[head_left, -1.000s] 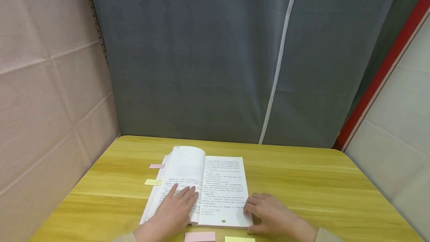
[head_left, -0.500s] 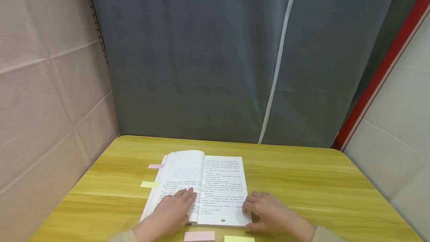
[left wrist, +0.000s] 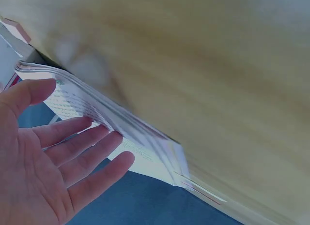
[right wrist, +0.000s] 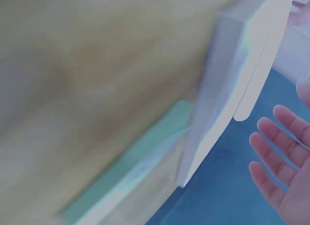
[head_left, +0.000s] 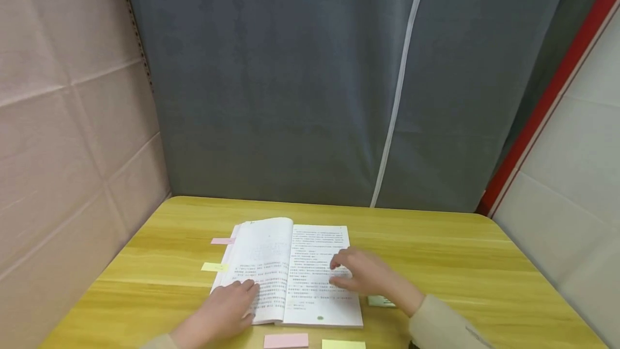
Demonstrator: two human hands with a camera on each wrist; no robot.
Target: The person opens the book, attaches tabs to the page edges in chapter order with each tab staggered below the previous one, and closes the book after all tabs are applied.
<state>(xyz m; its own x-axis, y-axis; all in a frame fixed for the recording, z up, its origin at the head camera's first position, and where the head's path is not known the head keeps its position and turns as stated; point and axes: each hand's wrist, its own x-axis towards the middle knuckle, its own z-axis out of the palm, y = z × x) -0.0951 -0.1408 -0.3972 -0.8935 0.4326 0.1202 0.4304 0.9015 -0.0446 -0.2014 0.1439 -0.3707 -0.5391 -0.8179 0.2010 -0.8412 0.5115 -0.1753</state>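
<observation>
An open book [head_left: 322, 306] with printed pages lies on the table, its left page bulging near the spine. My left hand [head_left: 225, 308] rests at the lower left page; in the left wrist view its fingers [left wrist: 97, 162] are spread and nearly straight. Over the right page, my right hand [head_left: 363, 273] is raised with loosely bent fingers and thumb apart, holding nothing. A pink tab [head_left: 223, 241] and a yellow tab [head_left: 215, 267] stick out from the book's left edge. Right of the book lies a flat green-and-white item [head_left: 381, 301], partly hidden by my right arm.
A pink sticky-note pad [head_left: 286, 341] and a yellow one [head_left: 344, 344] lie before the book at the near edge of view. The wooden table [head_left: 450, 263] ends at a dark grey curtain [head_left: 290, 96], with pale panels on both sides.
My right hand has left the book's lower right edge and moved up and left over the right page, uncovering the green-and-white item. My left hand has slid down and left on its page.
</observation>
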